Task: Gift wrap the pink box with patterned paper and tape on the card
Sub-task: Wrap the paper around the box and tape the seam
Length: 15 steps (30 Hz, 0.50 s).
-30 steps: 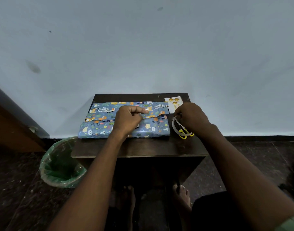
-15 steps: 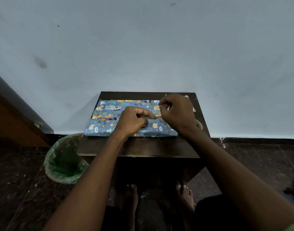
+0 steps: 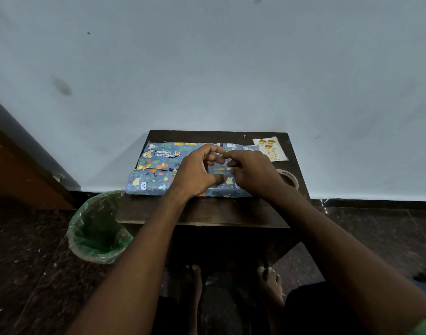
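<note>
Head view: a dark table (image 3: 207, 211) stood against a pale wall (image 3: 207, 68). The box (image 3: 154, 175), covered in blue animal-print paper, lay across the table's far half, its left end overhanging the left edge a little. Both hands met over the middle of the box. The left hand (image 3: 195, 172) arched over the paper's seam, index finger curled above, thumb pressed down on the near flap. The right hand (image 3: 251, 171) had its fingers bent toward the left one, fingertips (image 3: 231, 163) seemingly pinching a small clear strip, though whether that was tape could not be told. The card (image 3: 271, 148) lay flat at the far right corner, just beside the box. A tape roll (image 3: 289, 177) sat at the right edge, partly hidden behind the right wrist. A green-lined bin (image 3: 98, 228) stood on the floor left of the table.
</note>
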Tool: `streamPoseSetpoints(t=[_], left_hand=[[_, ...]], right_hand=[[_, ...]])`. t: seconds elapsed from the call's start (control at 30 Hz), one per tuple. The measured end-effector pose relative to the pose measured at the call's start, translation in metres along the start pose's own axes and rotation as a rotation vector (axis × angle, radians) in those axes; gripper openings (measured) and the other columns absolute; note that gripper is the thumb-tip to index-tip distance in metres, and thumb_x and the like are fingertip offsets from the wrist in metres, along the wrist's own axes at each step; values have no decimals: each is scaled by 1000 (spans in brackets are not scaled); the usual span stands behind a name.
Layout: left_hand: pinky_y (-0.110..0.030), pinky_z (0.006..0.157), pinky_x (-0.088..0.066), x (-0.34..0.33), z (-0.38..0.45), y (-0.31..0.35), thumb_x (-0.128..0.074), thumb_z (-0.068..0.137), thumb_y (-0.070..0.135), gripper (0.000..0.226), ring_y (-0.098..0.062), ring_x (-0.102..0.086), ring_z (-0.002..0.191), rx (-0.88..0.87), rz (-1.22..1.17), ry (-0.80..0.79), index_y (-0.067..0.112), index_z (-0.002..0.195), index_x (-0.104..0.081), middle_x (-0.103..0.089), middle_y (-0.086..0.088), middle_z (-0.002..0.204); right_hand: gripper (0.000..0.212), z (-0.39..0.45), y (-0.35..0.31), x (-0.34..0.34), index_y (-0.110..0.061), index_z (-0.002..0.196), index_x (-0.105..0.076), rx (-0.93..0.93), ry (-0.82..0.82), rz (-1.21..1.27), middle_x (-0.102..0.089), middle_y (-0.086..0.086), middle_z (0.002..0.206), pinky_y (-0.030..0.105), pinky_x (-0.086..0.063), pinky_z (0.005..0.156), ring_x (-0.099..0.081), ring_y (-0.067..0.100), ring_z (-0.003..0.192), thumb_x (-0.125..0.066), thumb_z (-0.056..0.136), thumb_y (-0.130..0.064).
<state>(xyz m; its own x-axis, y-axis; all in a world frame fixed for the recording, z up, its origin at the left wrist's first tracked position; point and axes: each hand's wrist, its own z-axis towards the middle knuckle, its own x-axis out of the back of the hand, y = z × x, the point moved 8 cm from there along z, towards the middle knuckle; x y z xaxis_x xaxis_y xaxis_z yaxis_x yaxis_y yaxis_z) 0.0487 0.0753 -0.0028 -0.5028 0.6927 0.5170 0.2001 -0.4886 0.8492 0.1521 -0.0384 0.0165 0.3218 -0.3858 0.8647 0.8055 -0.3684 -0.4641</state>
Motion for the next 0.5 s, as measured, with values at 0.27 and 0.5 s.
streamPoseSetpoints(t=[0.27, 0.5], left_hand=[[-34, 98, -49, -2, -3, 4, -95, 78, 26, 82, -8, -61, 131, -94, 161, -44, 34, 145, -49, -71, 11, 137], [-18, 84, -50, -6, 1, 1, -95, 76, 12, 72, -5, -69, 103, -114, 85, 15, 29, 136, -59, -72, 8, 96]], right_hand=[[38, 7, 15, -15, -12, 133, -65, 77, -65, -169, -65, 8, 141, 51, -11, 129, -55, 24, 137, -63, 97, -23], [25, 5, 9, -13, -18, 116, -80, 55, -47, -140, -78, 11, 114, 52, -33, 123, -63, 40, 123, -65, 96, -18]])
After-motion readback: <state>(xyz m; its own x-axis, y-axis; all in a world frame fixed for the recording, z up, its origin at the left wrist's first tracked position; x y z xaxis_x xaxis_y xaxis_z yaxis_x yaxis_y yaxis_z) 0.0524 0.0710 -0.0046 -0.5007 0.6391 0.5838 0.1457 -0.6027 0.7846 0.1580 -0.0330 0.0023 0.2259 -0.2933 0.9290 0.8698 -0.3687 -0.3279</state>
